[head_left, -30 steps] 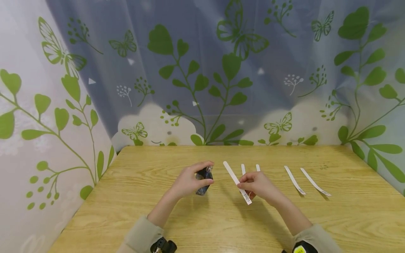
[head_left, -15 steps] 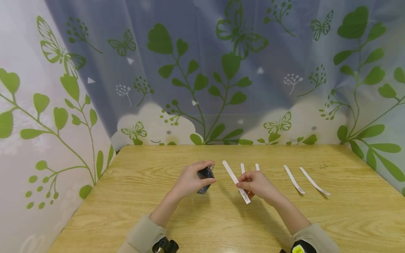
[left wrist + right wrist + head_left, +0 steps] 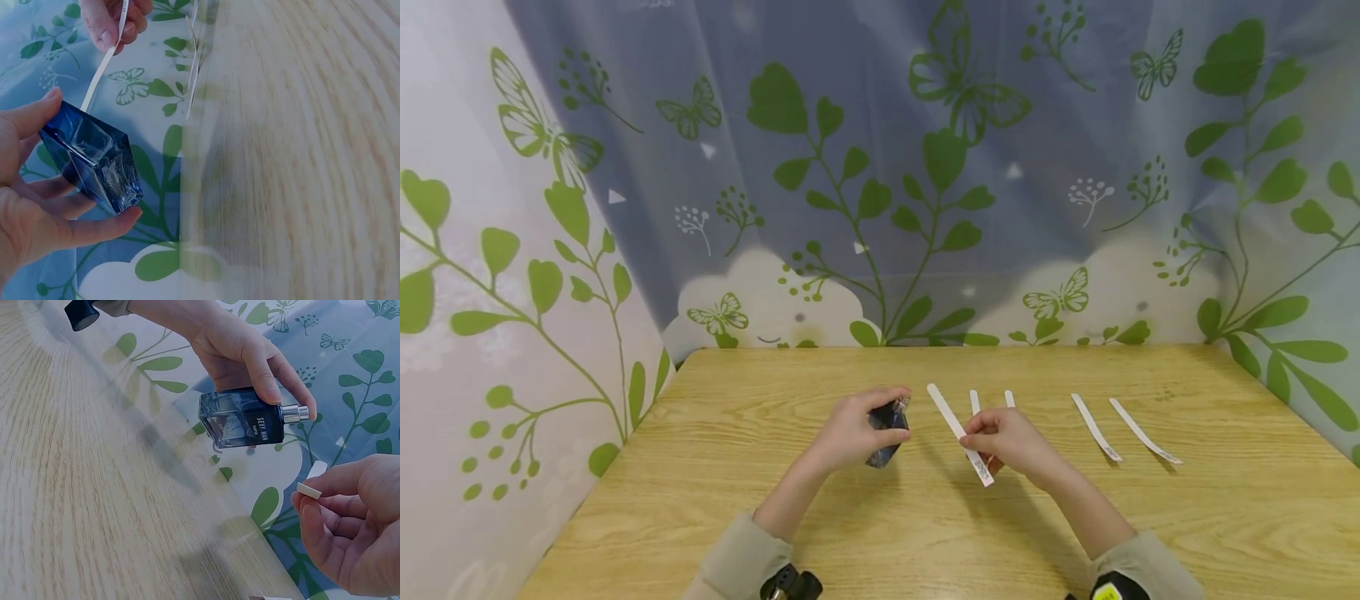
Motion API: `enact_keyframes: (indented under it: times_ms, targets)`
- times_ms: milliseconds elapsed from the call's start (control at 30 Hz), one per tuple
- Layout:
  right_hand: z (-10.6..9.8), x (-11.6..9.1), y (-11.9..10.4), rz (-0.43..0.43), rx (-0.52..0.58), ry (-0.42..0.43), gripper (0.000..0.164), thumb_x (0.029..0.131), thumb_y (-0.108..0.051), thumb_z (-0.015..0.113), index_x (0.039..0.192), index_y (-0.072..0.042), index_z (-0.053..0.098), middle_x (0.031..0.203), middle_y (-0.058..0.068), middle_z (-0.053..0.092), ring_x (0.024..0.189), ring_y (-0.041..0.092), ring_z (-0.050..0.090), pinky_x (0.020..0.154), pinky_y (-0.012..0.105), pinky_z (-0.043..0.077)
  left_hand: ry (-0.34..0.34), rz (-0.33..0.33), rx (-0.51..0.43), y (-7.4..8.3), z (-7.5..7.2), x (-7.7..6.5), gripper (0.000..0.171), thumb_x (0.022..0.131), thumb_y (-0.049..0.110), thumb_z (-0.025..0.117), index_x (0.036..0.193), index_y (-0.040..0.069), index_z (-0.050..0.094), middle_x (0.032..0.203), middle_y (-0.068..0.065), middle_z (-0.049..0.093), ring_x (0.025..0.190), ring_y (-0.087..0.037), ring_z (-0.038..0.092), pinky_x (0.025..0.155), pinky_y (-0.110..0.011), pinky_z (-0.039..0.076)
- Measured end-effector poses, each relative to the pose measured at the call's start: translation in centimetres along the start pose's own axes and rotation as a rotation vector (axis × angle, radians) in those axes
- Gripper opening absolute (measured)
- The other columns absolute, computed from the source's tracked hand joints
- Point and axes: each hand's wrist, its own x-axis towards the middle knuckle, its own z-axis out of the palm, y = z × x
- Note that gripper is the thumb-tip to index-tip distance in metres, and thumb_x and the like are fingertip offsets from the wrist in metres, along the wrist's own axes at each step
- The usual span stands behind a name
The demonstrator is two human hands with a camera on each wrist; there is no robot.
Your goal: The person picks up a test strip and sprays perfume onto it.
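My left hand (image 3: pixel 850 429) grips a dark blue glass perfume bottle (image 3: pixel 240 419) marked "SEXY MAN", tilted and held above the table. Its index finger lies at the silver spray nozzle (image 3: pixel 295 413), and the thumb presses the side of the bottle. To the right, my right hand (image 3: pixel 1018 442) pinches a white paper test strip (image 3: pixel 945 409) near its lettered lower end. The strip's rounded far end points up and away, a short gap from the nozzle. In the left wrist view the bottle's clear base (image 3: pixel 119 181) faces the camera.
Two more white strips (image 3: pixel 975 402) lie partly hidden behind my right hand. Another two curved strips (image 3: pixel 1096 427) rest farther right on the wooden table (image 3: pixel 700 475). A leaf-and-butterfly patterned curtain (image 3: pixel 820 192) hangs past the table's back edge.
My left hand and the bottle have shifted very slightly right, a touch nearer the strip. My right hand keeps its pinch on the strip, almost still.
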Motion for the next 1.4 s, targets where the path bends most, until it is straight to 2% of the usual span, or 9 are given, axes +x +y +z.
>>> enact_keyframes:
  times_ms: [267, 700, 933, 1133, 1400]
  targets:
    - [0.00, -0.06, 0.14, -0.004, 0.001, -0.003, 0.018, 0.088, -0.009, 0.061, 0.093, 0.008, 0.061, 0.068, 0.003, 0.061, 0.057, 0.015, 0.057, 0.052, 0.035, 0.051, -0.067, 0.003, -0.047, -0.08, -0.04, 0.00, 0.050, 0.084, 0.024, 0.070, 0.131, 0.019, 0.054, 0.130, -0.005, 0.053, 0.115, -0.024, 0.051, 0.089, -0.043, 0.044]
    - [0.01, -0.08, -0.13, -0.005, -0.002, -0.006, 0.019, 0.088, -0.010, 0.062, 0.093, 0.008, 0.061, 0.068, 0.003, 0.061, 0.057, 0.014, 0.056, 0.054, 0.040, 0.052, -0.043, 0.033, 0.002, 0.20, 0.01, -0.04, 0.049, 0.083, 0.025, 0.072, 0.129, 0.019, 0.056, 0.128, -0.004, 0.056, 0.113, -0.022, 0.053, 0.090, -0.041, 0.044]
    - [0.10, -0.05, -0.17, 0.010, 0.000, -0.004, 0.023, 0.088, -0.010, 0.061, 0.096, 0.012, 0.060, 0.069, 0.005, 0.061, 0.058, 0.014, 0.057, 0.054, 0.036, 0.051, -0.035, 0.020, 0.004, 0.31, 0.05, 0.03, 0.048, 0.083, 0.021, 0.072, 0.128, 0.018, 0.057, 0.126, -0.005, 0.057, 0.112, -0.023, 0.054, 0.089, -0.041, 0.044]
    - [0.17, 0.04, -0.17, 0.014, 0.001, 0.011, 0.018, 0.088, -0.009, 0.062, 0.094, 0.008, 0.062, 0.073, 0.010, 0.064, 0.058, 0.014, 0.057, 0.053, 0.034, 0.051, -0.014, 0.020, -0.006, 0.25, 0.13, -0.01, 0.048, 0.082, 0.023, 0.073, 0.128, 0.017, 0.057, 0.124, -0.005, 0.058, 0.111, -0.023, 0.054, 0.089, -0.040, 0.045]
    - [0.20, 0.00, -0.28, 0.014, -0.004, 0.011, 0.022, 0.088, -0.010, 0.062, 0.096, 0.010, 0.061, 0.073, 0.008, 0.063, 0.059, 0.014, 0.057, 0.052, 0.032, 0.051, 0.008, 0.031, 0.005, 0.39, 0.25, 0.00, 0.048, 0.082, 0.025, 0.073, 0.127, 0.018, 0.058, 0.120, -0.004, 0.060, 0.107, -0.022, 0.056, 0.085, -0.039, 0.047]
